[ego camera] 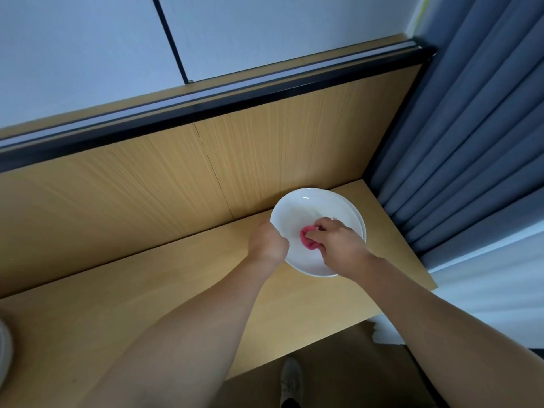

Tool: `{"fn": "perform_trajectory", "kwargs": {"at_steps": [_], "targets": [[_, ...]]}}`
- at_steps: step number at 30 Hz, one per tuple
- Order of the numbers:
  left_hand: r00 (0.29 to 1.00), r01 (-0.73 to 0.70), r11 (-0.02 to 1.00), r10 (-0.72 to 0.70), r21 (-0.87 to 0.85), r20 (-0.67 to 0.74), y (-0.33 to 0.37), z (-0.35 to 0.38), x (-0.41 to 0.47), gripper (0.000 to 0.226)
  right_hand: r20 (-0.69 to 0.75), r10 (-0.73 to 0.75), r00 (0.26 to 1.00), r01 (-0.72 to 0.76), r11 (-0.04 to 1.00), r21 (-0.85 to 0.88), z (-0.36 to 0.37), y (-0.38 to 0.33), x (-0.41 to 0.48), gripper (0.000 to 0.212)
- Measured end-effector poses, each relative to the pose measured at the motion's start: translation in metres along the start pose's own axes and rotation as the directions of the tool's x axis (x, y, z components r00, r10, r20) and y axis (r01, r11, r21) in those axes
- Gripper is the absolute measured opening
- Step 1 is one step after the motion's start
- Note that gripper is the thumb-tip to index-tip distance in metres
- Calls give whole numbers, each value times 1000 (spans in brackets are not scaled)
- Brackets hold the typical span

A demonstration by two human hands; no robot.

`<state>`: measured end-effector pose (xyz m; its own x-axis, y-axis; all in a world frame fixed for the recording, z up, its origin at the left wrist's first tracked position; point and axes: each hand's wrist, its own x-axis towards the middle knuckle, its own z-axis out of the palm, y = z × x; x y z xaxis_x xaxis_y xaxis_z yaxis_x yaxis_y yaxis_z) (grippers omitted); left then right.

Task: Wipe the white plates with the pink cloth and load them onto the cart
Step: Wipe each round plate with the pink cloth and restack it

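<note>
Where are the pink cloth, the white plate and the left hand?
pink cloth (307,238): head view, bunched fold left of fingers.
white plate (306,207): head view, bare upper face.
left hand (267,241): head view, back of hand.

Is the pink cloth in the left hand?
No, the right hand holds the pink cloth on the white plate; the left hand grips the plate's rim.

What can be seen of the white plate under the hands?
The white plate is round, smooth and glossy, like ceramic, with a light glint near its far rim. It sits face up at the far right corner of the wooden table. The left hand grips its left rim; the right hand holds a crumpled pink cloth against its middle. A second rim shows at its right edge, perhaps another plate below.
</note>
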<state>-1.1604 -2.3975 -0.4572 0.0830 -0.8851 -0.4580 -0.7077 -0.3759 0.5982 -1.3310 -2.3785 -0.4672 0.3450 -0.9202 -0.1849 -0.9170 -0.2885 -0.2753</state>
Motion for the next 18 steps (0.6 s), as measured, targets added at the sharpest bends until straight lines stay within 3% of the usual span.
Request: {"fn": "perform_trajectory", "kwargs": {"at_steps": [7,18], "targets": [[998,3,967,-18,-254,-59,-23,-31,-37,25,-2,-81,997,81,995,-58,-16,-41,-4,41],[956,121,940,-196,-320,-216,-150,-104,-112,31,104,-331,938,340,936,-90,10,-186,-9,34]]}}
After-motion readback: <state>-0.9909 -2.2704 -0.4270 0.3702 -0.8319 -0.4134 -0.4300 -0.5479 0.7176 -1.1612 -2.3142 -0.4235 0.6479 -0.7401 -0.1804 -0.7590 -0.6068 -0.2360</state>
